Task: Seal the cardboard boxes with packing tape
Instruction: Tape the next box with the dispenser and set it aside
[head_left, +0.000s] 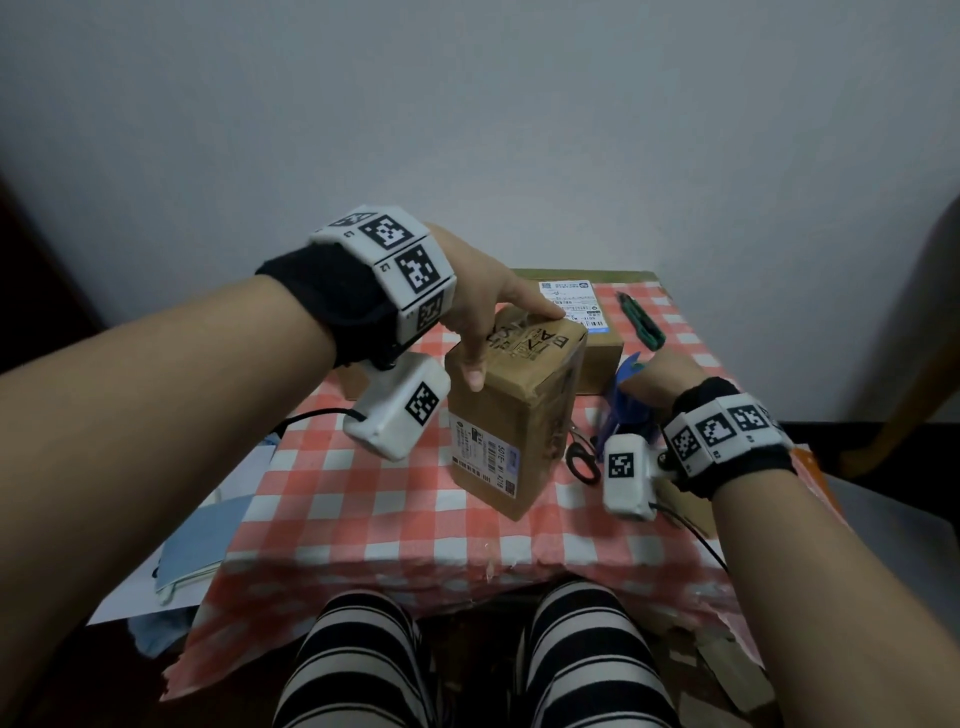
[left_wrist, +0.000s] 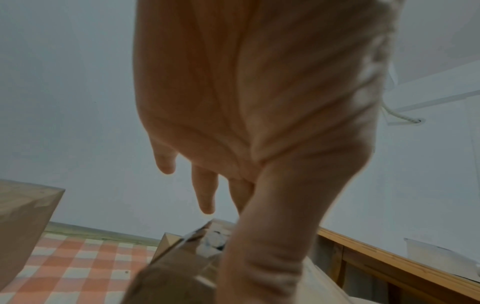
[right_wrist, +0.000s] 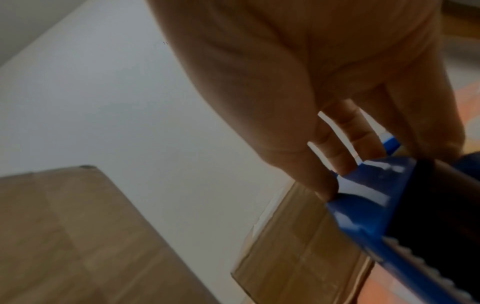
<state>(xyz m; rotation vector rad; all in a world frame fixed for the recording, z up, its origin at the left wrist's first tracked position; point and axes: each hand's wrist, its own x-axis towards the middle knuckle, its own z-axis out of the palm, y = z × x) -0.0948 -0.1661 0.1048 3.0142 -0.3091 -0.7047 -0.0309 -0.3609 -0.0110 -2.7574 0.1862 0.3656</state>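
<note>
The left hand (head_left: 483, 306) rests on top of the tall box (head_left: 514, 410), fingers spread and mostly straight, thumb hooked down its near left edge; it steadies rather than grips. That box stands in the middle of the tabletop (head_left: 363, 499), its long axis running away from the person and slightly rightward. Just right of the box lie scissors (head_left: 582, 460), and beside them the right hand (head_left: 654, 379) has its fingers on the blue tape dispenser (head_left: 626, 400); whether they wrap round it I cannot tell. So the tape likely must travel leftward onto the box top. Behind the box sits a flat box (head_left: 592, 322), with a green cutter (head_left: 641, 325) to its right.
</note>
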